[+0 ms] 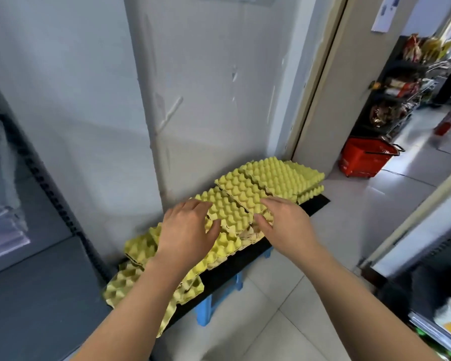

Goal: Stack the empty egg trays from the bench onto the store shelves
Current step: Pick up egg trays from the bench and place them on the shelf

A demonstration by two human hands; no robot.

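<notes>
While you look down, a dark cabinet [37, 282] fills your left side, hard against the pale wall [206, 100]. Just beside it, the near end of the black desk [229, 269] carries a loose heap of yellow egg trays [130, 280], lying tilted and overlapping, with one edge hanging past the desk's front. A blue stool [206, 311] shows under the desk.

Your left hand [188, 227] lies palm down over the heap, its fingers straight and slightly spread. The fingertips reach onto the left edge of the middle tray [232, 209], and the thumb rests along that tray's near edge. It grips nothing; it only touches.

The middle tray sits on top of other trays, bumps upward, between your two hands. Your right hand [287, 222] comes in from the other side, also flat and relaxed, its fingers laid against the tray's right edge and its thumb pointing at the near corner. Blur hides whether the thumb goes under the edge.

Beyond your right hand, a neater stack of trays [284, 175] stands at the desk's far end, close to the door frame [320, 87]. Through the doorway, a red basket [365, 157] sits on the tiled floor [349, 230], and behind it the store shelves [391, 100] hold packaged goods, well apart from the trays.
</notes>
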